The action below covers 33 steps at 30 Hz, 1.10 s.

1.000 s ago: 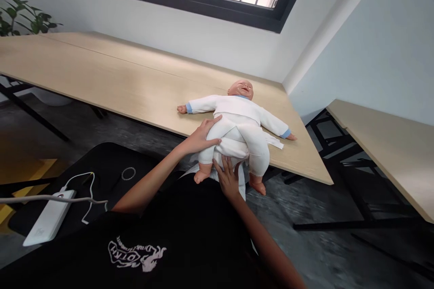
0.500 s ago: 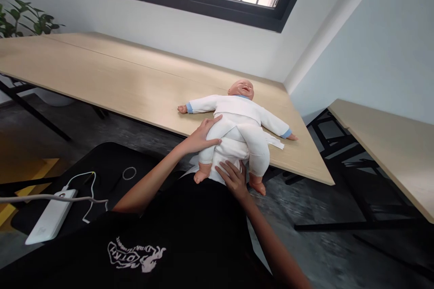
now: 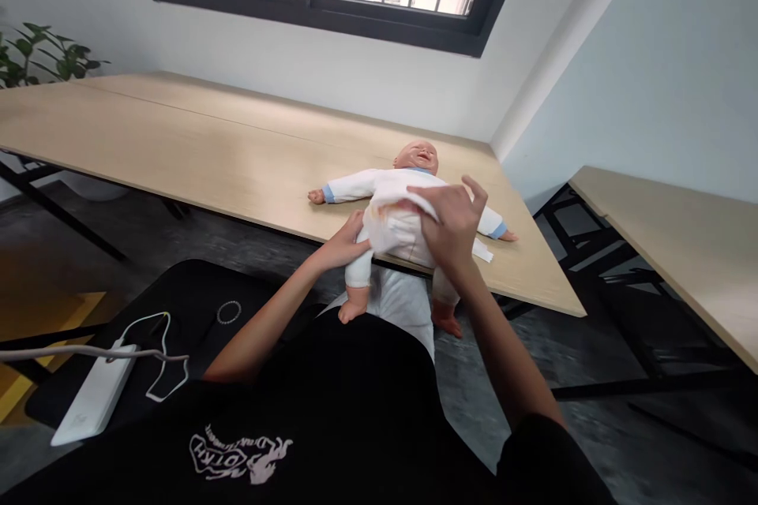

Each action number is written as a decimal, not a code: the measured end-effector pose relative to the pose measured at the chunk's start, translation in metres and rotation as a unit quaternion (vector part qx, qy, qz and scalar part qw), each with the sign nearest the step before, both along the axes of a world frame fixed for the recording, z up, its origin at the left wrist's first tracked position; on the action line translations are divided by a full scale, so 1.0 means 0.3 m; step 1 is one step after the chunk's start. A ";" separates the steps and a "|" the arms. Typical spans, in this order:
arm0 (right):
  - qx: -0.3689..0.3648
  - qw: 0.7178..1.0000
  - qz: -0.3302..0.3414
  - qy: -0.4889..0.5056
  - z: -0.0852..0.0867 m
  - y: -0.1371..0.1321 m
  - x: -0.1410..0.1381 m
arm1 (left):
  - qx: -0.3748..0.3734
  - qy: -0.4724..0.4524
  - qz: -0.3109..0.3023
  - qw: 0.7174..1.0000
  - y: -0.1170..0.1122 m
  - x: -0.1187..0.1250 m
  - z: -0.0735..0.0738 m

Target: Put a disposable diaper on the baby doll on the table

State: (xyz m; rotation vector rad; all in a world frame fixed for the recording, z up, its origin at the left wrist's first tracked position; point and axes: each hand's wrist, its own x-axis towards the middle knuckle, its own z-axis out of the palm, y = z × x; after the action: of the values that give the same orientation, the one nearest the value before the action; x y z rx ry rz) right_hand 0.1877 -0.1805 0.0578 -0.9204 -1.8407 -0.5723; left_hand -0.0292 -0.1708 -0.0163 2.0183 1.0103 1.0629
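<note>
A baby doll (image 3: 417,159) in a white suit with blue cuffs lies on its back at the near edge of a long wooden table (image 3: 195,150), legs hanging over the edge. My left hand (image 3: 343,241) is closed on the doll's hip and thigh at its left side. My right hand (image 3: 453,221) is raised over the doll's belly, thumb and fingers pinching a fold of the white suit (image 3: 403,205) and lifting it. A white cloth (image 3: 403,304) hangs below the doll between its legs.
A black stool or seat (image 3: 178,308) on my left carries a white power bank (image 3: 95,402) with a cable and a small bead bracelet (image 3: 228,312). A second wooden table (image 3: 669,245) stands to the right. A plant (image 3: 41,55) is at the far left.
My right hand has come up from under the doll's bottom to its belly and now pinches the suit's fabric. My left hand stays on the hip. The view has tilted slightly.
</note>
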 end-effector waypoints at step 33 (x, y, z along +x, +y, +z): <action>-0.393 0.901 -0.031 0.181 -0.049 0.496 0.134 | 0.122 0.374 0.036 0.919 0.127 0.273 0.262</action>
State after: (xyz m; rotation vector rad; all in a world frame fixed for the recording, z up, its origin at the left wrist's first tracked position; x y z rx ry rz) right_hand 0.2278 -0.0316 0.0431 -1.4967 -1.6923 0.3483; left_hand 0.0526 -0.1326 0.0623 2.6968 1.3798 0.4369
